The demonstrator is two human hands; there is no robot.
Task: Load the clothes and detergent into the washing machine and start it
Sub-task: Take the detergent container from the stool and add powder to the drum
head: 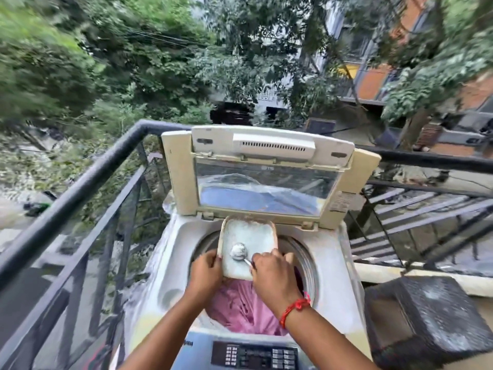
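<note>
A top-loading washing machine (165, 265) stands with its lid (269, 172) raised upright. Pink clothes (240, 305) lie in its drum. Over the drum's opening my left hand (205, 271) grips the left edge of a pale detergent tray (256, 236) dusted with white powder. My right hand (272, 276) pinches the handle of a metal spoon (239, 251) heaped with white powder, and the spoon's bowl rests on the tray. The control panel (256, 355) sits at the near edge.
A dark balcony railing (80, 188) runs along the left and behind the machine. A dark, dusty box-like object (426, 324) stands to the right of the machine. More railing and a ledge (400, 273) lie at the right; trees and buildings are beyond.
</note>
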